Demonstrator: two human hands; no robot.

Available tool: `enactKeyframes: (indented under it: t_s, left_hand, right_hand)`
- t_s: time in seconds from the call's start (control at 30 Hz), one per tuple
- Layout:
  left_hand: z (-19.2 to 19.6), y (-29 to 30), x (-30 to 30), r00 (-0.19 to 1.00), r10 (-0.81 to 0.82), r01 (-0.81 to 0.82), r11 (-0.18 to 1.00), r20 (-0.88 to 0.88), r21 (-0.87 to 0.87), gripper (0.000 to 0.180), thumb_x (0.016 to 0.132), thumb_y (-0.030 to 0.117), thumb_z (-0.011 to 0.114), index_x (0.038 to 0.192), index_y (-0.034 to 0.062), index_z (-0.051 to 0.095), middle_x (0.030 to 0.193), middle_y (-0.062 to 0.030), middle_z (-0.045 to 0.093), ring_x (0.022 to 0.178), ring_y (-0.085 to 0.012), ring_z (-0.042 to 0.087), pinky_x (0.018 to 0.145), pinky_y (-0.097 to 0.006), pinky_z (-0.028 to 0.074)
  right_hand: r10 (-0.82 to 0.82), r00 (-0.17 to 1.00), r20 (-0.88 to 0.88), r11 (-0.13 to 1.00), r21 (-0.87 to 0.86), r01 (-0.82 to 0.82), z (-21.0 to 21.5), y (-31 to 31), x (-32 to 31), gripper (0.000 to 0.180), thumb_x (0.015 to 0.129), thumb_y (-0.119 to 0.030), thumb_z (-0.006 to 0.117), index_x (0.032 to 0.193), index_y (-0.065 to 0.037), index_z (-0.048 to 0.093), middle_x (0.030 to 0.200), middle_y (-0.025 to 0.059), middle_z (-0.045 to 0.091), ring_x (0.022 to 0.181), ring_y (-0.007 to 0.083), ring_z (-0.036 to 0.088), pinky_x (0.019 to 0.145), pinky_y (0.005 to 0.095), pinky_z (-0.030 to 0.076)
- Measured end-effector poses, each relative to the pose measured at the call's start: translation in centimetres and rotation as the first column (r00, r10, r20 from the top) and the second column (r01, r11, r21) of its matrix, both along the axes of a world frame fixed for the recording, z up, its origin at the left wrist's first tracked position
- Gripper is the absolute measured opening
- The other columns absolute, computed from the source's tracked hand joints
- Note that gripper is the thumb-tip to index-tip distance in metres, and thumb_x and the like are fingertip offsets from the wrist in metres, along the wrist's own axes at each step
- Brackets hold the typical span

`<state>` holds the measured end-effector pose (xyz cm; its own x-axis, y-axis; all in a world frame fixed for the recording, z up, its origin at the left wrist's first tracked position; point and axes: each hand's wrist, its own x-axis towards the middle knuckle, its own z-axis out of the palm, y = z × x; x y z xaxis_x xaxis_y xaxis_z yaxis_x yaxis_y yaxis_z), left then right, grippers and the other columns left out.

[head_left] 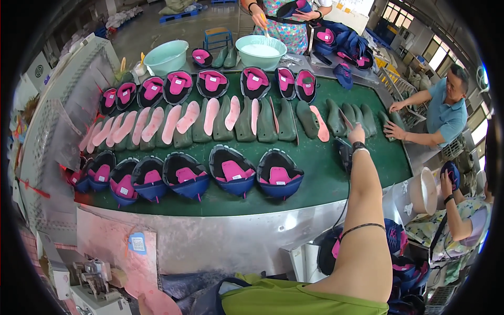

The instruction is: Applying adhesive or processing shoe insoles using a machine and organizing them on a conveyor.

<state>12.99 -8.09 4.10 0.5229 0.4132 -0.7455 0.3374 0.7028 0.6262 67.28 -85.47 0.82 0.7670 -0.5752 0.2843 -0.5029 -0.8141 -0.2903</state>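
Note:
My right hand (357, 134) reaches over the green work surface, its fingers closed at the lower end of a pink insole (346, 119) among dark green shoe lasts (334, 116). Beside that wrist is a black corded hand tool (344, 153); its grip is partly hidden. At the lower left, a small part of my left hand (142, 303) shows against several pink insoles (157, 300), which it appears to hold. More lasts stand in a row, many with pink insoles (171, 124) on or against them. Blue shoe uppers (280, 181) with magenta linings line both sides.
Across the table, a person in a floral apron (283, 31) holds a brush over a basin of white liquid (261, 50); another basin (167, 56) stands left. A person in a blue shirt (446, 113) handles lasts at right. Another person (462, 220) holds an upper. A machine (97, 283) stands lower left.

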Motion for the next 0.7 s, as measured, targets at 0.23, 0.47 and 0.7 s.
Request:
enactKeyframes:
  t_s: [0.23, 0.47, 0.7]
  left_hand:
    - [-1.7, -0.8, 0.5, 1.000, -0.022, 0.022, 1.000, 0.018, 0.015, 0.042, 0.092, 0.037, 0.048, 0.114, 0.0023, 0.056, 0.103, -0.0116, 0.062, 0.092, -0.0284, 0.063, 0.083, -0.041, 0.052]
    - [-3.6, -1.0, 1.7, 0.998, -0.028, 0.015, 0.965, 0.048, 0.261, 0.041, 0.093, 0.036, 0.051, 0.115, 0.0014, 0.057, 0.102, -0.0120, 0.063, 0.088, -0.0270, 0.063, 0.078, -0.039, 0.053]
    - [-0.6, -0.6, -1.7, 0.999, 0.040, -0.009, 0.499, -0.013, 0.866, 0.041, 0.097, 0.035, 0.047, 0.108, -0.0011, 0.062, 0.088, -0.0211, 0.067, 0.075, -0.0281, 0.065, 0.065, -0.040, 0.050]
  right_hand:
    - [0.508, 0.780, 0.366, 0.786, 0.172, -0.594, -0.1, 21.1, 1.9, 0.037, 0.080, -0.012, 0.055, 0.116, -0.008, 0.060, 0.107, 0.0189, 0.062, 0.096, 0.0342, 0.062, 0.083, 0.0430, 0.050]
    - [0.916, -0.159, 0.368, -0.302, 0.373, -0.877, 3.1, 56.9, -19.5, 0.026, 0.087, -0.025, 0.055, 0.073, -0.006, 0.064, 0.076, 0.0178, 0.061, 0.074, 0.0354, 0.059, 0.067, 0.0432, 0.046]
    - [0.720, -0.364, 0.591, -0.693, 0.640, -0.332, 5.2, 69.3, -39.0, 0.037, 0.089, -0.029, 0.062, 0.112, 0.000, 0.060, 0.099, 0.0172, 0.067, 0.085, 0.0270, 0.067, 0.075, 0.0378, 0.052]
